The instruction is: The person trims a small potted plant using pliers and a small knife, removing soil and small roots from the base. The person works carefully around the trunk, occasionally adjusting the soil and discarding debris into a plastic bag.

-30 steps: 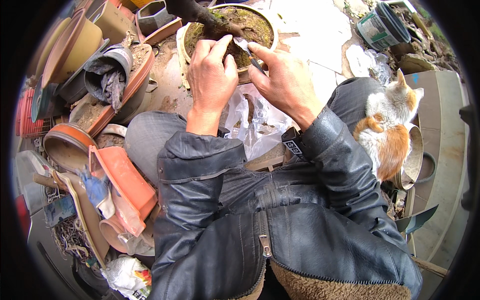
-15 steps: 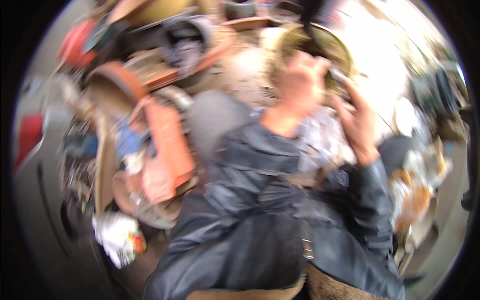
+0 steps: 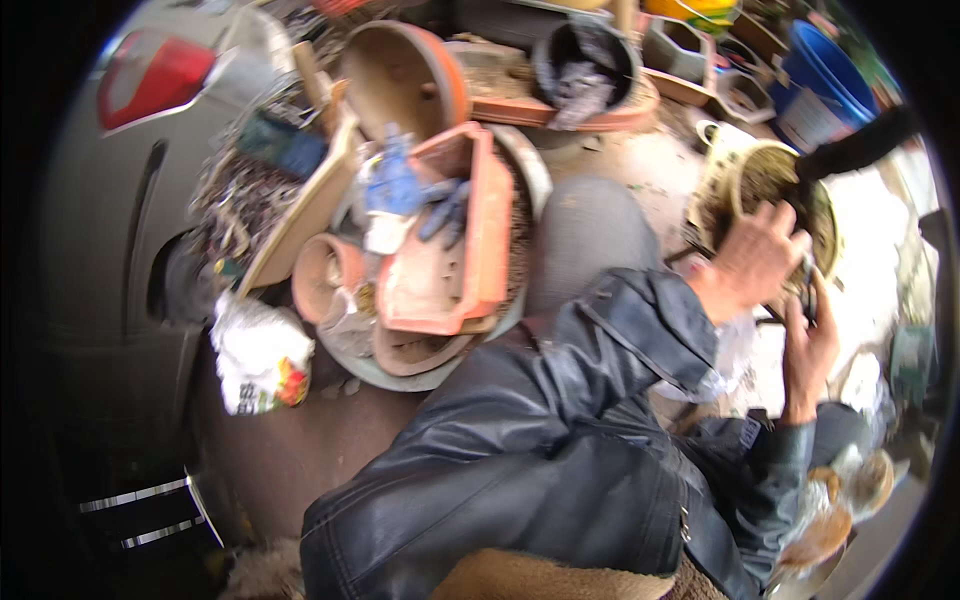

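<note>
A round cream pot (image 3: 832, 225) with brown-green soil (image 3: 768, 180) stands at the right. From it a thick, dark, trunk-like stem (image 3: 862, 143) leans to the upper right. My left hand (image 3: 752, 258) reaches over the pot's near rim, fingers curled at the soil by the stem's foot; what they grip is hidden. Just below, at the rim, my right hand (image 3: 810, 345) pinches a slim dark and silvery tool (image 3: 808, 275), whose kind is too blurred to tell. Both wrists come out of black jacket sleeves.
At left-centre an orange rectangular planter (image 3: 490, 240) holds blue gloves (image 3: 398, 185), with a round terracotta bowl (image 3: 450, 75) behind. A blue bucket (image 3: 825, 80) stands far right. A white bag (image 3: 258, 360) lies beside a grey car (image 3: 110, 220). My knee (image 3: 590, 235) rises between planter and pot.
The view has swung left, so the pot and both hands now sit farther right in the picture. Both hands stay at the pot, and the left hand's fingers are now lower at the soil.
</note>
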Demonstrator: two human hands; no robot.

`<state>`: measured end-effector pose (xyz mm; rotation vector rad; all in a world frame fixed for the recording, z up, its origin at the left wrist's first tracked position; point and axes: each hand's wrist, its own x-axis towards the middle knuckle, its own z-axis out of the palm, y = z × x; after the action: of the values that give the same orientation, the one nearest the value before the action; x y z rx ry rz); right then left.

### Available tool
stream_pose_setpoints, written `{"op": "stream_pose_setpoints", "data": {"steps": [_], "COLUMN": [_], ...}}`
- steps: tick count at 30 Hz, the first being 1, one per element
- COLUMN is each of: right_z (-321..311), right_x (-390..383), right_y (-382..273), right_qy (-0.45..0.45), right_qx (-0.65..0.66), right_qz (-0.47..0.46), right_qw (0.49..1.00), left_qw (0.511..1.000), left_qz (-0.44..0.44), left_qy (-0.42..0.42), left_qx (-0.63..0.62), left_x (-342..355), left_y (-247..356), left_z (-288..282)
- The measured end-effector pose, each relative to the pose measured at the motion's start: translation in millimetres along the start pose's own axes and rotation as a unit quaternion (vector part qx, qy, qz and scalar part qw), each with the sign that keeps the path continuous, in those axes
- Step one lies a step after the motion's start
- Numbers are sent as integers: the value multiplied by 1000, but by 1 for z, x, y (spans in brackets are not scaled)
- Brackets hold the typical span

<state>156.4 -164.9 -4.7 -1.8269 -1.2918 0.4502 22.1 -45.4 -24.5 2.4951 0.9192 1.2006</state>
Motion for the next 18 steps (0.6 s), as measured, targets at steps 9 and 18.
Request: {"op": "stream_pose_setpoints", "data": {"steps": [9,18], "right_z": [9,17], "right_x": [-4,-7], "right_y": [-6,3], "right_qy": [69,104], "right_qx": [-102,-72], "right_qz": [-16,-72], "right_qw": [992,989], "left_qw": [998,1000], "left_qz": [-18,-11], "left_qy": [-10,-8], "left_qx": [-59,-16], "left_x": [5,4], "left_y": [-15,-20], "left_z": [-5,5]}}
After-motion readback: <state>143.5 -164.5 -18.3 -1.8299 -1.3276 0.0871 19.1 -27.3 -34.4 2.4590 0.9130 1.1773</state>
